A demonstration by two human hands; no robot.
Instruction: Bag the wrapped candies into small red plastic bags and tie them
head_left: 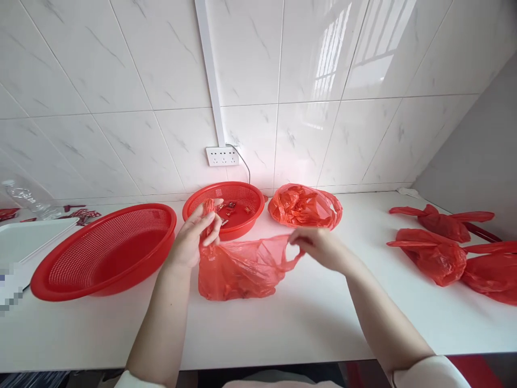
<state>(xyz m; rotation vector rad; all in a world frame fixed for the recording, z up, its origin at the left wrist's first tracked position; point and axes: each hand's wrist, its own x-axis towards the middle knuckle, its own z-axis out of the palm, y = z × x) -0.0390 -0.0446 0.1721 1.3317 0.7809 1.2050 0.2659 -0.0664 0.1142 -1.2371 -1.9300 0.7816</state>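
Note:
A red plastic bag (238, 272) with small items inside rests on the white counter (283, 323) in front of me. My left hand (194, 240) pinches the bag's left handle, which is twisted upward. My right hand (319, 247) grips the bag's right handle, pulling it sideways. Both hands are closed on the handles. Just behind the bag stands a small red basket (242, 193) holding a few wrapped candies (231, 209).
A large red basket (92, 269) sits at the left, with a white tray (28, 237) and a plastic bottle (24, 196) beyond it. A pile of loose red bags (305, 206) lies behind. Several tied red bags (440, 253) lie at the right. A wall socket (222, 156) is above.

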